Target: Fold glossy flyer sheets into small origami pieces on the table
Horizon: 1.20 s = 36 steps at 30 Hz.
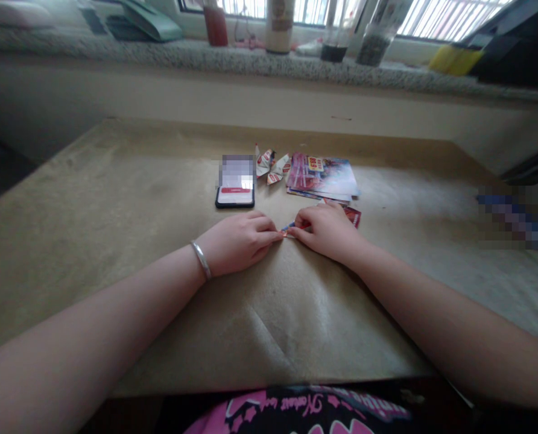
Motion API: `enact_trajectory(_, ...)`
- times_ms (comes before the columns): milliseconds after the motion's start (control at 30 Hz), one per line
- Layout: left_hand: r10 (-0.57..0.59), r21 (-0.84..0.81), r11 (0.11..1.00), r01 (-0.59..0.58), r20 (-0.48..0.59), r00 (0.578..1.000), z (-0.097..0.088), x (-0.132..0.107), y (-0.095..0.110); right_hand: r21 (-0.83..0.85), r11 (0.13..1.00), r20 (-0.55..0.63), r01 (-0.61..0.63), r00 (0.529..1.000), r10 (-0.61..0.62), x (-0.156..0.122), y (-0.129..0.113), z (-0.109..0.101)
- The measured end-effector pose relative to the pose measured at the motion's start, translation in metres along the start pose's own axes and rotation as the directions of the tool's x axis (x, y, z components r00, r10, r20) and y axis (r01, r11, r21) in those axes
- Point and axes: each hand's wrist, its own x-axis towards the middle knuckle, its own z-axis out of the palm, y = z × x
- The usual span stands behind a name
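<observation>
Between my two hands, low on the table, is a small piece of folded printed paper (289, 229), mostly covered by my fingers. My left hand (244, 242), with a silver bangle at the wrist, presses its fingertips together on the paper's left end. Thumb and bent fingers of my right hand (327, 230) pinch it from the other side. A red printed paper corner (354, 217) sticks out behind the right hand; I cannot tell if it is the same sheet. Just beyond lie folded paper figures (275, 169) with pointed tips and a stack of colourful printed sheets (325, 176).
A phone (235, 196) with a lit screen lies beyond my left hand. The table (115, 199) has a tan, creased cover. Past its far edge, bottles and jars (279, 27) stand on a stone windowsill (160, 53). A blurred blue object (517, 222) is at the right.
</observation>
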Motion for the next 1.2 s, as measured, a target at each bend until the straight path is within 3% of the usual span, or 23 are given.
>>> enact_trajectory(567, -0.018, -0.007, 1.0, 0.018, 0.042, 0.999, -0.003, 0.003, -0.002, 0.025, 1.0, -0.005, 0.001, 1.0, -0.001, -0.001, 0.0, 0.0)
enact_trajectory(900, 0.038, -0.003, 0.999, -0.038, 0.103, 0.994, -0.008, 0.003, -0.007, 0.019, 1.0, 0.0, -0.007, 1.0, 0.007, -0.003, 0.001, 0.0)
enact_trajectory(1200, 0.026, -0.071, 0.997, -0.019, 0.106, 0.994, -0.012, 0.0, -0.012, 0.045, 0.999, -0.003, -0.011, 1.0, 0.011, -0.003, 0.001, 0.001)
